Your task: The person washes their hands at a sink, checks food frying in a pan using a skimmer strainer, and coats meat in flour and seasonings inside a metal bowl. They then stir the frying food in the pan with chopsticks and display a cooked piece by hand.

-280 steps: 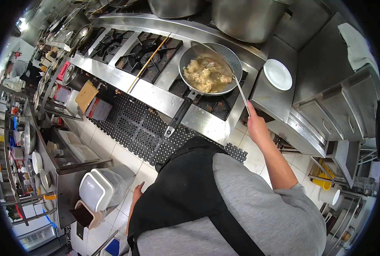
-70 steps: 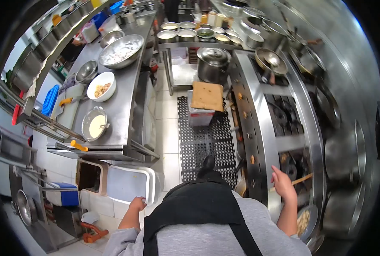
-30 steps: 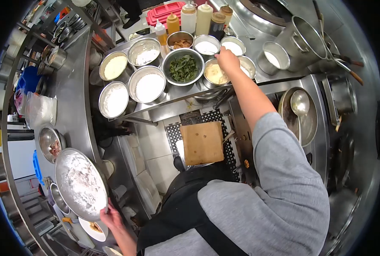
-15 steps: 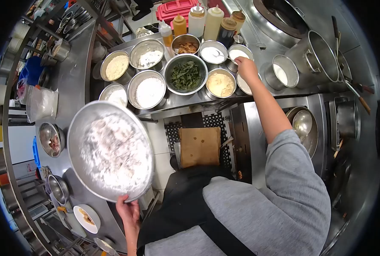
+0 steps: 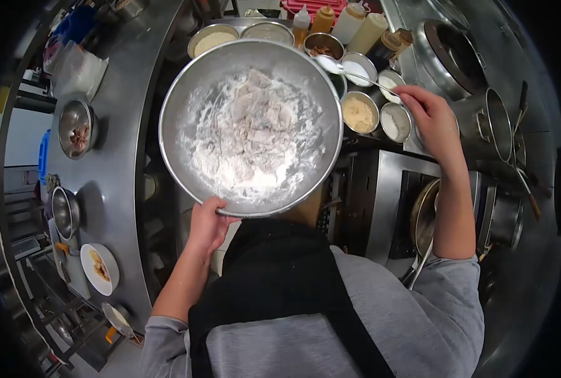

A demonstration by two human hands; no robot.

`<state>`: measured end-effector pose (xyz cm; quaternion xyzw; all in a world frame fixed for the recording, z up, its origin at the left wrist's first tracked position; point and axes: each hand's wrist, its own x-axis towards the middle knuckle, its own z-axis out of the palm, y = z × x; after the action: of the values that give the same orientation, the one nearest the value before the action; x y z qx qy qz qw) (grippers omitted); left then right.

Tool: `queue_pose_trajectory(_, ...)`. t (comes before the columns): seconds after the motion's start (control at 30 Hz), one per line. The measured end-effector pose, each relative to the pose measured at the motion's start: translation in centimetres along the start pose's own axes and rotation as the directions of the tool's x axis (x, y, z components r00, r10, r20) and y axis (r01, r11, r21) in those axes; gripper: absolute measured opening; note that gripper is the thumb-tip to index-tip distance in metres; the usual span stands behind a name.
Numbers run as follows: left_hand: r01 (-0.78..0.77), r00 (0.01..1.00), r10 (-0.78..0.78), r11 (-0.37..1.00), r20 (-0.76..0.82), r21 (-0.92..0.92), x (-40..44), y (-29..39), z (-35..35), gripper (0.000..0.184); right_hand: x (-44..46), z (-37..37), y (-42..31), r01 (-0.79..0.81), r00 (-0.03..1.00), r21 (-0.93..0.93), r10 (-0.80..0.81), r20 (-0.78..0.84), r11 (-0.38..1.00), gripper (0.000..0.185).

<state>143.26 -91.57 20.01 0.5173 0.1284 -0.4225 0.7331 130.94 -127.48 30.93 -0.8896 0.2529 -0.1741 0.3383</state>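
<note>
My left hand (image 5: 210, 228) is closed on the near rim of a large metal bowl (image 5: 183, 94), which is held up and tilted toward me. Inside lie pale pieces coated in white powder (image 5: 261, 129), with loose powder smeared over the bowl's bottom. To the right, my right hand (image 5: 433, 121) pinches the handle of a metal spoon (image 5: 372, 82). The spoon's head carries white powder and reaches over the bowl's right rim. Small tubs of white powder (image 5: 394, 123) and a pale yellow powder (image 5: 360, 113) stand below the spoon.
Several squeeze bottles (image 5: 367, 33) line the back of the counter. A tall steel pot (image 5: 498, 126) stands at right, above a pan (image 5: 424, 217) on the stove. On the left steel counter (image 5: 120, 145) are metal bowls (image 5: 65, 211) and a white dish (image 5: 107, 277).
The large bowl has moved right and up, now covering several tubs. My right hand has lifted from the tubs with the powder-laden spoon, bringing it to the bowl's edge.
</note>
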Motion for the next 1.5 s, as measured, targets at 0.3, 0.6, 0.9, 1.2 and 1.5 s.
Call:
queue_pose_trajectory(0.3,0.001,0.999,-0.002,1.000,0.053,0.006,-0.5,-0.5,-1.5,0.046,-0.9,3.7,-7.9,0.270,0.940,-0.022,-0.258,0.224,0.963,0.016)
queue_pose_trajectory(0.6,-0.030,0.999,0.031,0.999,0.042,-0.031,-1.3,-0.7,-0.8,0.044,0.8,5.5,-7.4,0.291,0.946,-0.091,-0.273,0.172,0.952,0.016)
queue_pose_trajectory(0.9,-0.059,0.997,0.060,0.998,0.038,-0.031,-1.7,-0.7,-0.3,0.040,-2.3,4.9,-7.1,0.269,0.910,-0.038,-0.241,0.338,0.962,0.015)
queue_pose_trajectory(1.2,-0.060,0.996,0.061,0.998,0.057,-0.023,-1.4,-0.6,-0.4,0.039,-4.1,6.3,-7.7,0.263,0.925,0.011,-0.255,0.282,0.965,0.014)
queue_pose_trajectory(1.5,-0.025,0.995,0.027,1.000,0.099,-0.015,-1.3,-0.4,-1.2,0.047,-5.9,4.3,-7.1,0.212,0.942,-0.147,-0.162,0.294,0.966,0.014)
